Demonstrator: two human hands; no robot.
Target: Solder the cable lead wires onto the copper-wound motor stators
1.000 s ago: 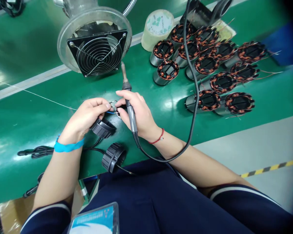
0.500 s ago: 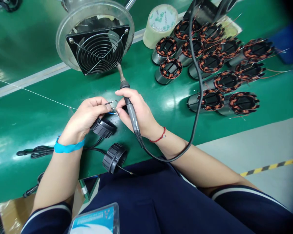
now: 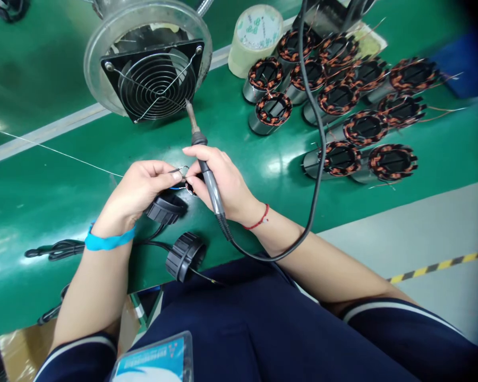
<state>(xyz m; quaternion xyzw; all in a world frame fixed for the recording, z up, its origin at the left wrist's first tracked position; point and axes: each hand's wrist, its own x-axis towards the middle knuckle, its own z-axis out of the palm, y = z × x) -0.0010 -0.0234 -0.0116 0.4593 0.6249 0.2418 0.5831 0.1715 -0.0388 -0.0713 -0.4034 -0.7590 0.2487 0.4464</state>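
Note:
My left hand (image 3: 137, 183) pinches thin wires between thumb and forefinger. One is a blue wire (image 3: 177, 188). A thin pale strand (image 3: 59, 152) runs from this hand off to the left. A soldering iron (image 3: 212, 183) lies across my right hand (image 3: 233, 188), its tip pointing away toward the fan. The same hand's thumb and forefinger meet at the wire ends, partly hidden there. Just below my left hand sits a ribbed black cap (image 3: 166, 209) on a cable. Nearer my body a second black cap (image 3: 183, 256) lies with a wire sticking out.
A fan with a wire guard (image 3: 159, 90) stands beyond my hands. Several copper-wound stators (image 3: 394, 162) stand at the right, beside a roll of clear tape (image 3: 237, 53). The iron's black cord (image 3: 318, 154) loops over my right forearm. Coiled cables (image 3: 66, 248) lie at left.
My fingertips have come closer together at the wire ends. The whole scene has shifted slightly left as the view moved; the soldering iron stays in my right hand.

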